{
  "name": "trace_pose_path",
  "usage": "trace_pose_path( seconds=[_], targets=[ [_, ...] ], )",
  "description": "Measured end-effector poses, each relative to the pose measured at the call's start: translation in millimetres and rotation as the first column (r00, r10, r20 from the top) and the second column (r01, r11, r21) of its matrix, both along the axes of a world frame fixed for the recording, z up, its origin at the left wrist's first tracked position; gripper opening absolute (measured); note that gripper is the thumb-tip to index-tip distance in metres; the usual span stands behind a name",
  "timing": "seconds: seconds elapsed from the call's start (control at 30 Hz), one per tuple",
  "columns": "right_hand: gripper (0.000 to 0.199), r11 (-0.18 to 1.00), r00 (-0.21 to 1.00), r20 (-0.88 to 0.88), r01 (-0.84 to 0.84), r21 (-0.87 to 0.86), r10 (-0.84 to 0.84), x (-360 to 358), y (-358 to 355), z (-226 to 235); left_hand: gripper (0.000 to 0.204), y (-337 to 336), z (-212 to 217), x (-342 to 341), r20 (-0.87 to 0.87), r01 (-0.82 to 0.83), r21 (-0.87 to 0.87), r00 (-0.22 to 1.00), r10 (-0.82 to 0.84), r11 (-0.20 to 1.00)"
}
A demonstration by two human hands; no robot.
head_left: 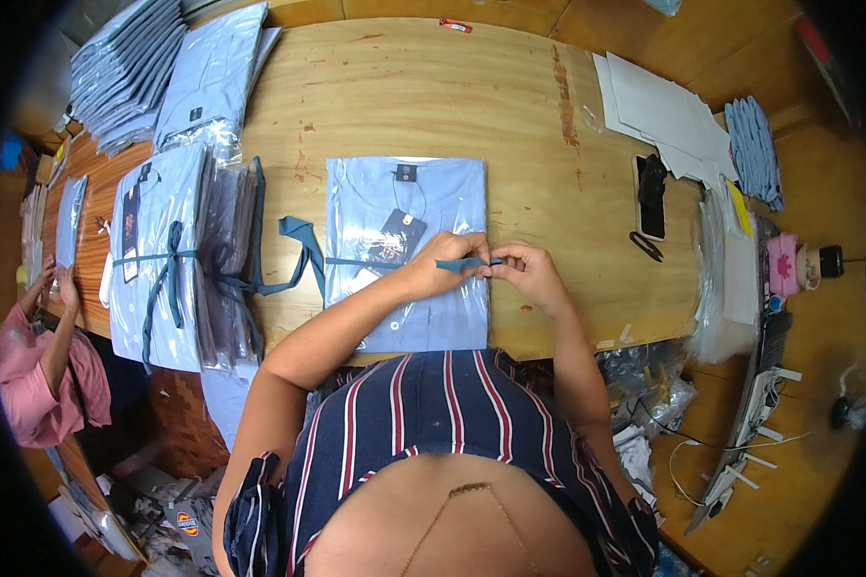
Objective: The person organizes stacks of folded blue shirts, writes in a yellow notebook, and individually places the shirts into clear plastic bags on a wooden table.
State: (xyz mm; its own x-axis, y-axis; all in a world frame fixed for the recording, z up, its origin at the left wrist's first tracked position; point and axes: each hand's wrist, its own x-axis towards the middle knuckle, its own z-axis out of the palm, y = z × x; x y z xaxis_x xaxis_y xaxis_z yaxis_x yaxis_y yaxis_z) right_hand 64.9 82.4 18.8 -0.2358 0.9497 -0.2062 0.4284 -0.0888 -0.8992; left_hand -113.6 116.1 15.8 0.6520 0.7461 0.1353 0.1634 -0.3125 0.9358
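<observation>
A folded light blue shirt [433, 327] in a clear plastic bag lies on the table in front of me, with a dark hang tag [399, 236] on its front. Across it runs a teal cloth strip [351, 262], whose loose end trails on the table to the left of the bag. My left hand [443, 264] pinches the strip near the bag's right edge. Close beside it, just past that edge, my right hand [532, 276] grips the strip too, fingertips pressed together. The fingers partly hide the strip there.
Left of the shirt stands a bundle of bagged shirts [173, 308] tied with teal strip. More folded shirts [130, 67] are piled at the far left. To the right lie a phone [650, 216], white papers [659, 106] and plastic bags [717, 288]. A co-worker [53, 375] works at the left.
</observation>
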Motion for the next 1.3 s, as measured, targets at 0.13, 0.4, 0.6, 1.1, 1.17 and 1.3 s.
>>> trace_pose_path(
  seconds=[0.13, 0.4, 0.6, 1.1, 1.17, 1.3],
  targets=[
    [0.007, 0.99, 0.99, 0.039, 0.138, 0.005, -0.138, 4, -19, 10, 0.014, 5, -2, -2, 0.085, -0.023, -0.331, 0.995, 0.054, 0.944],
    [0.013, 0.994, 0.959, -0.28, 0.074, 0.078, -0.05, -4, -19, 6, 0.014, 4, -1, -3, -0.005, 0.099, -0.103, 0.995, -0.1, 0.99],
    [0.018, 0.987, 0.859, -0.491, 0.09, -0.136, -0.147, -8, -6, -22, 0.017, -10, 10, 5, -0.178, 0.037, 0.41, 0.983, 0.04, 0.911],
    [0.01, 0.995, 0.984, -0.146, 0.092, -0.047, -0.098, -9, -11, -14, 0.013, -38, 3, -14, -0.171, -0.073, 0.715, 0.946, 0.276, 0.695],
    [0.011, 0.995, 0.996, -0.014, 0.084, 0.059, -0.083, -1, -4, -22, 0.014, -47, 4, -21, -0.216, -0.079, 0.682, 0.928, 0.304, 0.727],
    [0.024, 0.938, 0.899, -0.291, 0.271, -0.214, -0.326, -13, -3, -30, 0.028, -59, 22, -55, -0.295, -0.475, 0.549, 0.66, 0.691, 0.688]
  ],
)
